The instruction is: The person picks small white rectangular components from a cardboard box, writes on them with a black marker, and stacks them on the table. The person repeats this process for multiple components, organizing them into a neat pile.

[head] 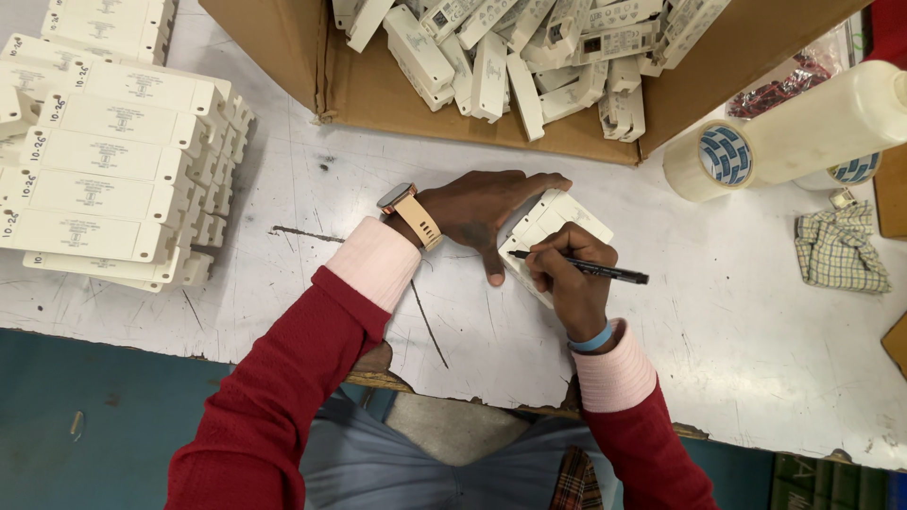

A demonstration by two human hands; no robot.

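Note:
My left hand (480,208) lies flat on a white rectangular plastic unit (559,219) and pins it to the worn white table (283,283). My right hand (572,279) grips a black pen (593,270) whose tip touches the near end of that unit. A watch sits on my left wrist and a blue band on my right.
Rows of the same white units (104,161), each marked by hand at one end, are stacked at the left. An open cardboard box (378,94) full of loose white units stands at the back. A white bottle (803,127) lies at right beside a checked cloth (839,250).

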